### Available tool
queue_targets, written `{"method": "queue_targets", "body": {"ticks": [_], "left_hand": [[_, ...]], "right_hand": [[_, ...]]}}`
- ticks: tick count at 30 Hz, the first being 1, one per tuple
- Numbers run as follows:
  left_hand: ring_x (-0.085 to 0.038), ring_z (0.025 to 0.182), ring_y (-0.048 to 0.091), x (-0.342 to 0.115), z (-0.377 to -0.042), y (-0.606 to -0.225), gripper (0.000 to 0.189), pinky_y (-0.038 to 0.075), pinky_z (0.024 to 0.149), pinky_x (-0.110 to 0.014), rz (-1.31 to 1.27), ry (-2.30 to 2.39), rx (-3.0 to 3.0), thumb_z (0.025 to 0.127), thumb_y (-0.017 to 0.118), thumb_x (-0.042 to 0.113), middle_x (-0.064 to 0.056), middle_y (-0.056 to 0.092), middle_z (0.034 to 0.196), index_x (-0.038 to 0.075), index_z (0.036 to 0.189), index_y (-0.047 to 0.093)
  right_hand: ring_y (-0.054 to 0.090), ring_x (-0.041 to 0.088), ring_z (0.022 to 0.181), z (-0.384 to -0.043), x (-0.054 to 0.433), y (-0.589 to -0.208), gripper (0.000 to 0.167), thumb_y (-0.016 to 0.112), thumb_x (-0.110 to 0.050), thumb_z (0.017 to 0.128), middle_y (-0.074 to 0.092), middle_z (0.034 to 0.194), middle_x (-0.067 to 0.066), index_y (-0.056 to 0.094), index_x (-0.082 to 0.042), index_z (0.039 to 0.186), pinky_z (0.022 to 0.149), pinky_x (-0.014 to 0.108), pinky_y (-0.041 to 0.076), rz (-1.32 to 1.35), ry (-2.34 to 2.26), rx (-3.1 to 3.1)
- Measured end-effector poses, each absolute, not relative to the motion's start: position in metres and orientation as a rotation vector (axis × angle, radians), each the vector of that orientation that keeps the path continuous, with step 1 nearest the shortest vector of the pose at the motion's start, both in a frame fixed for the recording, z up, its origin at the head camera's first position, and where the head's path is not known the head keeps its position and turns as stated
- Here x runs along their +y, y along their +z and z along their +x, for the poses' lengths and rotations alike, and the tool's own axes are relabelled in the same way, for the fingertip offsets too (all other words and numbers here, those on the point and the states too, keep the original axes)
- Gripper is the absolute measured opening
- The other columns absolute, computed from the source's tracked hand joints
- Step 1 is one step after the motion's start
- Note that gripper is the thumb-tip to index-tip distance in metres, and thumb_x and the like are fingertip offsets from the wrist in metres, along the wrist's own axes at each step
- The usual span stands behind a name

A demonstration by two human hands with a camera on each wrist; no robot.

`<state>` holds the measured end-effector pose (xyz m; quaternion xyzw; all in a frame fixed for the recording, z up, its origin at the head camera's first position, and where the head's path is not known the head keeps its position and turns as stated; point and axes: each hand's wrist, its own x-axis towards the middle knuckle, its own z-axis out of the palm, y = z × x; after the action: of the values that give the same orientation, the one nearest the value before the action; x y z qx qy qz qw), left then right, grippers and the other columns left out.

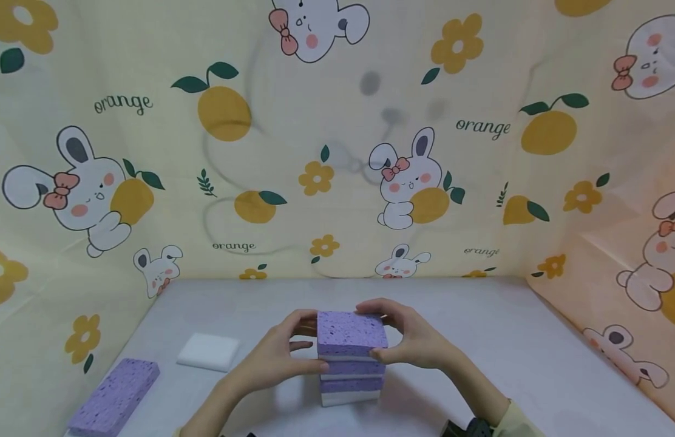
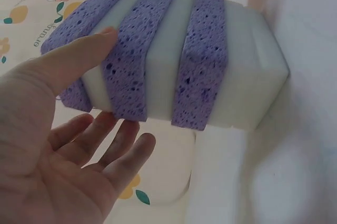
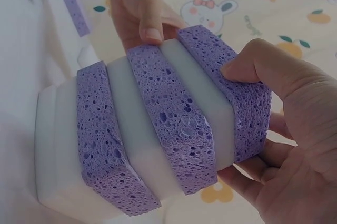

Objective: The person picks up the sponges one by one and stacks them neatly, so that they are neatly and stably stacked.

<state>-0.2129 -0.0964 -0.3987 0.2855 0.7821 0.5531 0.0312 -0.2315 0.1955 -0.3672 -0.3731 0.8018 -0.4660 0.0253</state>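
A stack of purple sponges (image 1: 351, 328) alternating with white sponge blocks (image 1: 351, 398) rises from the table, with white at the bottom and purple on top. From the left, my left hand (image 1: 280, 352) holds the stack's upper part, its thumb on the front edge of the second purple sponge (image 2: 126, 66) and its fingers toward the far side. My right hand (image 1: 416, 340) grips the top purple sponge (image 3: 247, 108), thumb on its front edge and fingers around its back. The layers sit nearly flush, slightly offset from one another.
On the white table (image 1: 479, 364), a loose purple sponge (image 1: 116, 394) lies at the left front. A flat white block (image 1: 208, 352) lies between it and the stack. A printed cloth (image 1: 337, 218) with rabbits and oranges encloses the back and sides.
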Motion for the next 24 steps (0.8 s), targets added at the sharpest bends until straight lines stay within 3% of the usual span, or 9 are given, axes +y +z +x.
{"method": "queue_targets", "body": {"ticks": [7, 14, 20, 24], "left_hand": [[-0.024, 0.114, 0.057, -0.103, -0.214, -0.394, 0.073, 0.050, 0.098, -0.041, 0.923, 1.727, 2.351, 0.077, 0.087, 0.022, -0.007, 0.057, 0.128, 0.010, 0.137, 0.047], [-0.019, 0.111, 0.060, -0.122, -0.222, -0.392, 0.069, 0.051, 0.095, -0.032, 0.950, 1.620, 2.383, 0.077, 0.087, 0.025, -0.001, 0.063, 0.121, 0.011, 0.134, 0.051], [-0.018, 0.111, 0.061, -0.163, -0.238, -0.392, 0.055, 0.050, 0.098, -0.038, 0.838, 1.571, 2.425, 0.079, 0.085, 0.029, 0.002, 0.066, 0.118, 0.014, 0.125, 0.060], [-0.021, 0.114, 0.060, -0.205, -0.245, -0.395, 0.056, 0.049, 0.100, -0.036, 0.759, 1.574, 2.492, 0.080, 0.084, 0.027, -0.002, 0.065, 0.122, 0.012, 0.127, 0.060]], "right_hand": [[0.055, 0.023, 0.116, -0.233, 0.196, -0.368, 0.063, 0.083, -0.021, 0.079, 0.058, 0.130, -0.004, 0.054, -0.014, 0.135, 0.102, 0.035, 0.046, -1.175, -1.441, 2.476], [0.055, 0.022, 0.116, -0.233, 0.196, -0.368, 0.064, 0.083, -0.019, 0.078, 0.059, 0.129, -0.004, 0.054, -0.015, 0.135, 0.102, 0.034, 0.046, -1.163, -1.445, 2.475], [0.054, 0.023, 0.116, -0.233, 0.197, -0.369, 0.063, 0.083, -0.018, 0.078, 0.059, 0.130, -0.004, 0.054, -0.015, 0.135, 0.102, 0.033, 0.046, -1.180, -1.447, 2.465], [0.054, 0.023, 0.117, -0.234, 0.197, -0.369, 0.063, 0.083, -0.018, 0.078, 0.058, 0.130, -0.004, 0.054, -0.015, 0.135, 0.102, 0.033, 0.046, -1.182, -1.449, 2.460]]}}
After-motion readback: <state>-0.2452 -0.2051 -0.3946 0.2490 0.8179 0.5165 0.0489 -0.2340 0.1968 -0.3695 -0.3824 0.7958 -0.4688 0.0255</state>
